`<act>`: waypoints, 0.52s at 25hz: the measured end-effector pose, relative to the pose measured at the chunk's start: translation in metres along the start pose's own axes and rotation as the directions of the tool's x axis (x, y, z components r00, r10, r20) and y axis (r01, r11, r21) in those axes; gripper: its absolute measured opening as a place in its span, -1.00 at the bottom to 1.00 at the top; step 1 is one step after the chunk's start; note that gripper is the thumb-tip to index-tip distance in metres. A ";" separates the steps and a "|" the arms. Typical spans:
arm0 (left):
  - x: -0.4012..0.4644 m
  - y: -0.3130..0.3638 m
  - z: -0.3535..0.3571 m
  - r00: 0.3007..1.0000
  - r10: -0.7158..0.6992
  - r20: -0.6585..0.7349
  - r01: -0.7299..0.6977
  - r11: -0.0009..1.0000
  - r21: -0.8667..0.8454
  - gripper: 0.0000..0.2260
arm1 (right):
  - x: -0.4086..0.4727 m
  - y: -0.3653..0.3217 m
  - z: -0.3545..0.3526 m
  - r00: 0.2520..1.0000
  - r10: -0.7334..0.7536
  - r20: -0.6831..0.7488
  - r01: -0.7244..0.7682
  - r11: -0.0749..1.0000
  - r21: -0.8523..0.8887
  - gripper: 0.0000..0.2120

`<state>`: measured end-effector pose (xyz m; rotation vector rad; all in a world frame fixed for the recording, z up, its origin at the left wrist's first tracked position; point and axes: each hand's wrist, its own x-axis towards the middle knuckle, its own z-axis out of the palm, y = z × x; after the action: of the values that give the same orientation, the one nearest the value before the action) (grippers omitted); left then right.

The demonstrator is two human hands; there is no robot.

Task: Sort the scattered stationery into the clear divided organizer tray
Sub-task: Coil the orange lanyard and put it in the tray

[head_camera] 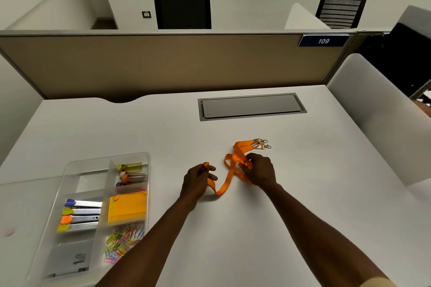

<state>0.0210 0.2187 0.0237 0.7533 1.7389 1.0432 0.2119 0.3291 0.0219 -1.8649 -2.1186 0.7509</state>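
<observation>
An orange lanyard point(229, 173) with metal clips point(262, 144) lies on the white desk point(233, 228), stretched between my hands. My left hand point(198, 182) pinches one end of the strap. My right hand point(260, 171) grips the bunched strap just below the clips. The clear divided organizer tray point(70, 170) stands at the front left. It holds highlighters point(80, 214), orange sticky notes point(127, 206), coloured paper clips point(122, 241), a grey box point(68, 260) and small items point(130, 173) in the far right cell. The far left cell point(89, 182) looks empty.
A grey cable hatch point(251, 106) is set into the desk behind the lanyard. A tan partition point(163, 63) closes the back, white dividers point(377, 114) flank the sides. Black chairs point(182, 3) stand beyond the partition.
</observation>
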 end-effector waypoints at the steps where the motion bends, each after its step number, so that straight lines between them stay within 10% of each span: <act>1: 0.000 0.001 0.002 1.000 -0.003 -0.005 0.003 1.000 -0.005 -0.73 | -0.004 -0.003 0.004 1.000 -0.012 -0.012 0.013 0.998 0.065 -0.69; 6: 0.003 0.002 0.016 0.991 -0.055 0.125 0.065 0.995 -0.073 -0.80 | -0.031 -0.020 0.011 0.992 -0.081 0.096 0.029 0.890 0.454 -0.78; 13: 0.002 0.004 0.027 0.936 -0.212 0.280 0.236 0.970 -0.054 -0.65 | -0.060 -0.021 0.017 0.903 -0.325 0.280 0.198 0.895 0.400 -0.83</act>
<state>0.0459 0.2309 0.0208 0.5957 1.4928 0.8122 0.1961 0.2658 0.0277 -1.2906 -2.1732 1.3696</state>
